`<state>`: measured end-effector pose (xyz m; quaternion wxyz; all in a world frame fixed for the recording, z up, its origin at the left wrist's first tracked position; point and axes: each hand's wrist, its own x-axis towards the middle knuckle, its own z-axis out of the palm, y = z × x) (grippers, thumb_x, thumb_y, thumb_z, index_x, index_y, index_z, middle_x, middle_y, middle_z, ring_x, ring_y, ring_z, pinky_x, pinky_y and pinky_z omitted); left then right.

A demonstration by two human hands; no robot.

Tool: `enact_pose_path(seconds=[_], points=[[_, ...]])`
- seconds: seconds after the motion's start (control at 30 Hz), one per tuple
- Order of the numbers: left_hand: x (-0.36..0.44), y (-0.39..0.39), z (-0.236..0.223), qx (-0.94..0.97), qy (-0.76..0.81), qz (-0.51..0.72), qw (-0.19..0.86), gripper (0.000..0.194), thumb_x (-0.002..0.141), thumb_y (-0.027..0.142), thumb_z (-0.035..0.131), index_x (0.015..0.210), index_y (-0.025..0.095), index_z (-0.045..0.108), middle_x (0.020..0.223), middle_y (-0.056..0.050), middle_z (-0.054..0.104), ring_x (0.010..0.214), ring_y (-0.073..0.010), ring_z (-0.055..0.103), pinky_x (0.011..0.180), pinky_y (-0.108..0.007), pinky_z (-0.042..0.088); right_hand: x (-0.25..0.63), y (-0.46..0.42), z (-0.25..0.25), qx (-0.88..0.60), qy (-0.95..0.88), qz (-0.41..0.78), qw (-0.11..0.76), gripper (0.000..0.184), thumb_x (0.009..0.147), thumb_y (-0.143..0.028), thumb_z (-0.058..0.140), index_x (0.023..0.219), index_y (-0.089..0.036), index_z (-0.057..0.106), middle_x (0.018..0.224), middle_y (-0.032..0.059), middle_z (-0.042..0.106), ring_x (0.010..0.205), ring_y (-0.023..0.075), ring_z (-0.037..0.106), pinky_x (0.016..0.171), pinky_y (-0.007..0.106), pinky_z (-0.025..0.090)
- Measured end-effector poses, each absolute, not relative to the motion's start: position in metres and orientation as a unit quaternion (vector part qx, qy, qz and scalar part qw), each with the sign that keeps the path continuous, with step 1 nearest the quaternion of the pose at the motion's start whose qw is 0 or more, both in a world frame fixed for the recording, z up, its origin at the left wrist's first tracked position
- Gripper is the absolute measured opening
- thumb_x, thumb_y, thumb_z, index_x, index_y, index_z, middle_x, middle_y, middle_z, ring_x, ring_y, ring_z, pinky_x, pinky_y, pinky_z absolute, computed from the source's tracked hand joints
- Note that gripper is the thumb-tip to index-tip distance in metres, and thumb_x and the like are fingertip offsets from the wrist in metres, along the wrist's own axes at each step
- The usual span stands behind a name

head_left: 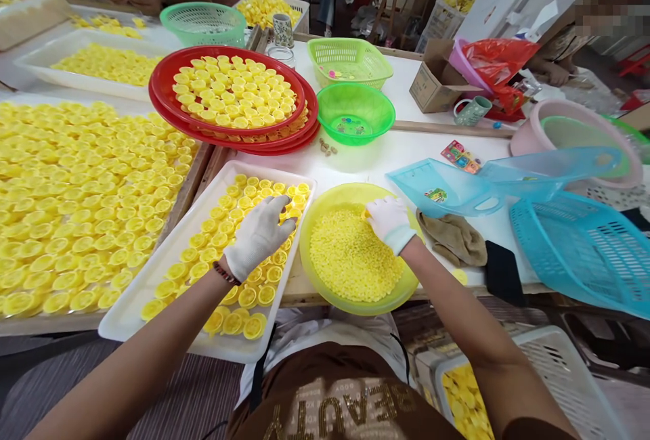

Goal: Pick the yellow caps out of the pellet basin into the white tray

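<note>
Both hands wear white gloves. My left hand (258, 233) hovers over the white tray (152, 277) of yellow caps (244, 294), fingers curled down onto the caps near the tray's right rim. My right hand (388, 221) reaches into the yellow bowl (325, 213) of small yellow pellets (350, 260), fingers pinched at the bowl's upper right edge, apparently on a small yellow piece.
A large board of yellow caps (76, 203) lies to the left. Stacked red trays of caps (167, 78), green bowl (355, 112), green baskets (350, 57), blue scoops (457, 186) and blue basket (583, 250) sit behind and right. A brown cloth (454, 237) and dark phone (502, 271) lie near. Other people sit beyond.
</note>
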<state>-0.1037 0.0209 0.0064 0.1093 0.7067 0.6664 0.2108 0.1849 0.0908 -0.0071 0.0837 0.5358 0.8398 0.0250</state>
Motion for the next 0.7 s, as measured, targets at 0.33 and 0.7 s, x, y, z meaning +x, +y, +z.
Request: enact_pose_path(seconds=[0.33,0.7], points=[[-0.021,0.026,0.018,0.804,0.517,0.251,0.151,0.023,0.089,0.017,0.053,0.110,0.018,0.062,0.103,-0.009,0.066,0.098,-0.0238,0.064,0.087,-0.039,0.054,0.183,0.092,-0.011,0.519,0.854,0.008,0.046,0.017,0.088,-0.027,0.061,0.102,-0.020,0.067,0.101,0.0122,0.071,0.102,0.0304,0.057,0.086,0.042,0.032],[-0.016,-0.002,0.000,0.848,0.487,0.161,0.132,0.025,0.091,0.015,0.049,0.114,0.018,0.057,0.108,-0.010,0.066,0.101,-0.0256,0.063,0.093,-0.041,0.051,0.204,0.031,0.006,0.449,0.804,-0.345,-0.180,0.047,0.089,-0.036,0.062,0.133,-0.021,0.053,0.115,0.0073,0.070,0.101,0.0207,0.066,0.091,0.036,0.049]])
